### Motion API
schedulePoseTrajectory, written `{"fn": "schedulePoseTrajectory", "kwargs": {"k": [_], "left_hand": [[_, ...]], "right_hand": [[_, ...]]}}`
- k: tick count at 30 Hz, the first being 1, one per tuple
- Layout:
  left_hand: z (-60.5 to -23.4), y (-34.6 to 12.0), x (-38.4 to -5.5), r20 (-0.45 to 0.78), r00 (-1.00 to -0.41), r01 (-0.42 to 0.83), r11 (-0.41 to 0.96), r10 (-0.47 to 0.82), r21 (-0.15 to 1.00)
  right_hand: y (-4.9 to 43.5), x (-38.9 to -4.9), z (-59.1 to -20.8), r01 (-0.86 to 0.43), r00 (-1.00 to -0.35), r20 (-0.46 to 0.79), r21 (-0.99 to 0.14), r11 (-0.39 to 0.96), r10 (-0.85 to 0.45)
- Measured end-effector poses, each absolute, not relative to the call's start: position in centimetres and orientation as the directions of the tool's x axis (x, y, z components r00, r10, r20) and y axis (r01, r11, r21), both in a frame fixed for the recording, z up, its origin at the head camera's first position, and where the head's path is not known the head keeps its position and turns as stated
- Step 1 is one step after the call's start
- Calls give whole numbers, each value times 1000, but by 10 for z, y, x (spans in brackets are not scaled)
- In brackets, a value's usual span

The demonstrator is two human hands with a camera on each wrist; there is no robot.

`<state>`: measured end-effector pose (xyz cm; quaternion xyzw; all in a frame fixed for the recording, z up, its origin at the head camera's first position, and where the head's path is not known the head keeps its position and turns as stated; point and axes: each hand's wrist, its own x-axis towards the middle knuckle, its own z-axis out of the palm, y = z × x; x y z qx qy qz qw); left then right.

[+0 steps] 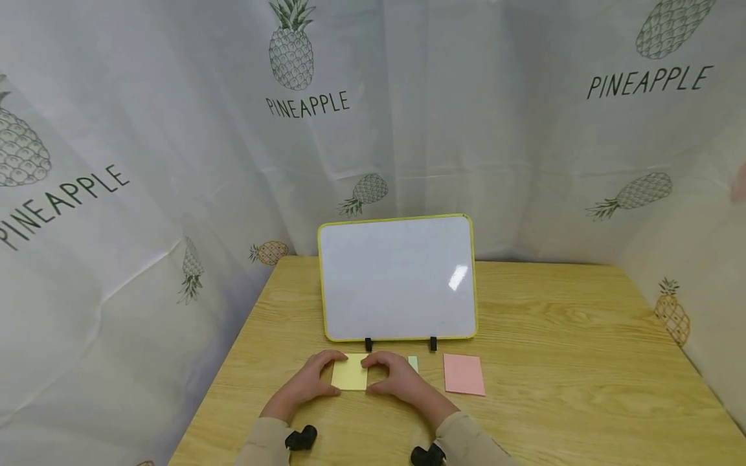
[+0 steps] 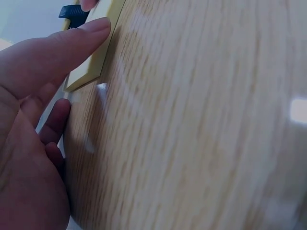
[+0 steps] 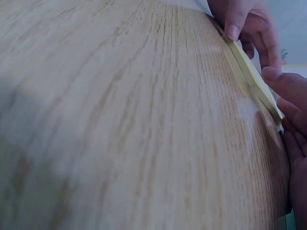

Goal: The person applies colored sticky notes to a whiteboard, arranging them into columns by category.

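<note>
A yellow sticky-note pad [image 1: 350,375] lies on the wooden table, with a hand at each side. My left hand [image 1: 310,380] grips its left side, fingers at the far corner and thumb at the near one. At the right side, my right hand [image 1: 401,379] holds it with curled fingers by the far corner and the thumb low near the closer corner. Seen from the left wrist, the thumb lies across the edge of the thick pad [image 2: 91,68]. The right wrist view shows both hands along the pad's long edge [image 3: 252,76].
Just behind the pad stands a yellow-framed whiteboard [image 1: 396,278] on black feet [image 1: 433,344]. A pale green slip [image 1: 413,363] shows partly behind the right hand. Farther right lies a pink square note [image 1: 463,374]. A pineapple-print curtain [image 1: 443,129] surrounds the table [image 1: 553,323].
</note>
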<state>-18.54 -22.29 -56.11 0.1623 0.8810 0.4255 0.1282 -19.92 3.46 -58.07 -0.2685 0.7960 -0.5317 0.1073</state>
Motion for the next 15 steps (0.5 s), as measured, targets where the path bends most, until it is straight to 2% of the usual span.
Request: {"fn": "schedulePoseTrajectory", "kwargs": {"k": [8, 15], "left_hand": [[-560, -227, -186, -87, -908, 185, 578, 410, 795], [-561, -228, -188, -111, -901, 143, 530, 418, 836]], "right_hand": [[33, -200, -582, -325, -825, 128, -904, 277, -550], [33, -199, -583, -360, -817, 162, -893, 270, -553]]}}
